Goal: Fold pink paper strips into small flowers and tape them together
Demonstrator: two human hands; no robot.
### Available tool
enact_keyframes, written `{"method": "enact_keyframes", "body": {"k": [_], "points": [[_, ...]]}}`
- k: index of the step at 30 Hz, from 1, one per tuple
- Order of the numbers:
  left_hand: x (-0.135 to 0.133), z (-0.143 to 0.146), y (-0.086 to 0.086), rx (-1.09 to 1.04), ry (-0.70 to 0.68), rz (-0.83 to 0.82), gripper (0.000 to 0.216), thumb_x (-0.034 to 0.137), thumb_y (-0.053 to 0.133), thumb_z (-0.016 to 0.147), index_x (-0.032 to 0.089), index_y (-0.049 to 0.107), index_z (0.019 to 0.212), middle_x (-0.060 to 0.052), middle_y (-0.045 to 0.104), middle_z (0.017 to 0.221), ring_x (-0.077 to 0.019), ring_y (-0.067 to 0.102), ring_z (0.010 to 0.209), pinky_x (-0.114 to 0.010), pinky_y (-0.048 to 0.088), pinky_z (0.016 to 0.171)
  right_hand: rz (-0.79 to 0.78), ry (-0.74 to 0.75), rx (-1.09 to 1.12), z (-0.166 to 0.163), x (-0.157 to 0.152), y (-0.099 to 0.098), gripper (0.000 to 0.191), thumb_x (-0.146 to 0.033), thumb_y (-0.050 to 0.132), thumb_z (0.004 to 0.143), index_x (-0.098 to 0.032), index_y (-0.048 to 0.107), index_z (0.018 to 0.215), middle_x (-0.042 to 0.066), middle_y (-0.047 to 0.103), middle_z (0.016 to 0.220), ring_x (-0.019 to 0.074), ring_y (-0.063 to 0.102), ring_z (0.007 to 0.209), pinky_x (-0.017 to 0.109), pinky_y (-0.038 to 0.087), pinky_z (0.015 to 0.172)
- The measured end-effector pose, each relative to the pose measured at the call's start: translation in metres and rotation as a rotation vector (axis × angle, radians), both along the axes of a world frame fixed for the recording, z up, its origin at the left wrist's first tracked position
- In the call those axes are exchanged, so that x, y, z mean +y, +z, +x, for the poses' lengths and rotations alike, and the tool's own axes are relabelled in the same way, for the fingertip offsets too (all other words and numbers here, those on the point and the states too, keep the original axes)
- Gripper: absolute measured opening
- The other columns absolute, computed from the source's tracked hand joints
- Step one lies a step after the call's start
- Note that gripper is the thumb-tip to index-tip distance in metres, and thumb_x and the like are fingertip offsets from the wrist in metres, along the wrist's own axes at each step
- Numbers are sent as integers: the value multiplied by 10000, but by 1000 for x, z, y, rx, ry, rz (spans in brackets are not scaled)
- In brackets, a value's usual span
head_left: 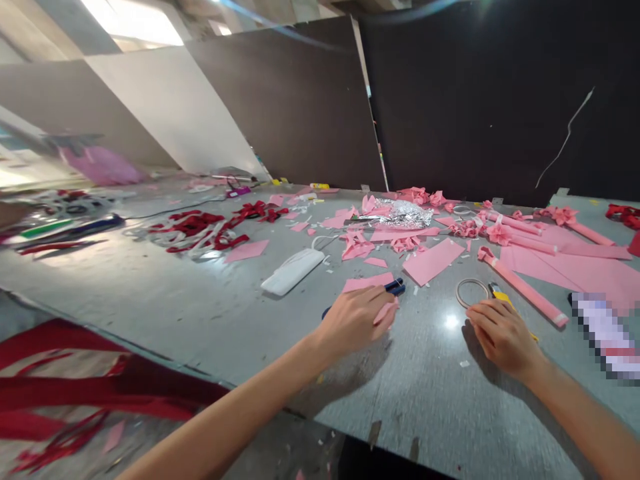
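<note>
My left hand [356, 317] is curled around a small folded piece of pink paper [387, 311], just above the table. Scissors with dark blue handles [395, 287] lie behind and partly under this hand, their rest hidden. To the right, my right hand [506, 339] has its fingertips pinched at the near edge of a thin ring-shaped roll of tape [473, 293]. A yellow utility knife [504, 297] lies beside that roll, partly covered by the same hand. Behind my left hand is a flat pink paper piece [367, 282].
Rolled pink paper stems [523, 287] with flower tops and pink sheets [585, 267] cover the right side. A white flat object [293, 272], red ribbon scraps [200, 230] and crumpled foil [405, 213] lie farther off. A blurred phone-like object [607, 337] is at right; black panels [500, 100] stand behind.
</note>
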State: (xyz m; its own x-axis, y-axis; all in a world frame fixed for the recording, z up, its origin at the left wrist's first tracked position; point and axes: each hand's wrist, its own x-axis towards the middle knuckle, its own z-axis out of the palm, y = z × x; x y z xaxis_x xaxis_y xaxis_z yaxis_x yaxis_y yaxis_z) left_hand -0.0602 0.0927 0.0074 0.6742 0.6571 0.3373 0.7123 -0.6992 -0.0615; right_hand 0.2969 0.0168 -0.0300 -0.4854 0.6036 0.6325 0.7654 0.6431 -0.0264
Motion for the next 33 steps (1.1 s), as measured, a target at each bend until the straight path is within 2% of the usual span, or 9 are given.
{"method": "enact_keyframes", "body": {"k": [3, 9, 15, 17, 20, 22, 24, 29, 33], "points": [[-1, 9, -10, 88, 53, -25, 248, 348, 624, 1103, 156, 760, 1026, -119, 787, 969, -277, 756, 870, -352, 535, 721, -6, 8, 9, 0, -2, 2, 206, -114, 535, 1115, -163, 723, 1183, 106, 820, 1080, 298, 720, 1028, 455, 535, 934], [16, 11, -30, 168, 56, 8, 241, 130, 575, 1076, 150, 753, 915, -100, 737, 812, -237, 689, 708, -329, 411, 609, -36, 40, 11, 0, -2, 2, 225, -98, 517, 1107, -177, 720, 1163, 102, 823, 1066, 296, 736, 1021, 463, 562, 928], [-2, 9, -9, 124, -41, 179, 304, 131, 509, 1106, 172, 697, 870, -74, 681, 765, -232, 639, 702, -350, 404, 626, -115, 25, 146, -4, -8, 9, 217, -146, 543, 1095, -190, 754, 1121, 114, 826, 1037, 303, 750, 990, 469, 570, 892], [-21, 19, 3, 86, -140, 275, 291, 119, 515, 1108, 178, 680, 874, -47, 657, 752, -217, 626, 704, -348, 414, 635, -250, -19, 315, -8, -14, 11, 214, -309, 601, 1107, -198, 761, 1020, 104, 812, 934, 280, 738, 845, 427, 556, 786], [-49, 47, 17, -26, -431, 500, 160, 95, 572, 1073, 97, 732, 1065, -26, 650, 740, -197, 604, 666, -352, 403, 584, -689, -15, 667, -14, -22, 11, 593, -702, 544, 1087, -210, 717, 805, 56, 706, 660, 188, 577, 520, 323, 423, 536], [-58, 71, 20, -92, -642, 525, 227, 116, 528, 1073, 55, 745, 1097, -62, 693, 808, -186, 624, 679, -342, 417, 564, -980, 47, 869, -20, -24, 10, 793, -923, 453, 993, -218, 663, 696, 31, 612, 523, 144, 449, 405, 285, 315, 452], [-59, 93, 17, -150, -776, 550, 207, 129, 568, 1045, 48, 758, 1037, -65, 693, 809, -172, 629, 657, -331, 417, 545, -1090, 48, 991, -24, -24, 9, 824, -1009, 536, 872, -225, 603, 628, 10, 536, 450, 126, 408, 376, 269, 277, 430], [-41, 113, -4, -275, -843, 458, 114, 152, 647, 1028, 87, 738, 1003, -26, 685, 759, -155, 597, 609, -330, 413, 521, -983, -134, 1130, -29, -17, 5, 698, -833, 835, 767, -226, 555, 568, -35, 444, 449, 112, 392, 395, 266, 264, 416], [-26, 93, -11, -655, -590, 71, 52, 195, 608, 1071, 181, 654, 1053, -7, 686, 784, -159, 604, 645, -301, 471, 571, -1031, -167, 1286, -27, -19, 4, 680, -820, 839, 768, -209, 588, 605, -24, 485, 499, 115, 413, 423, 273, 306, 421]]}}
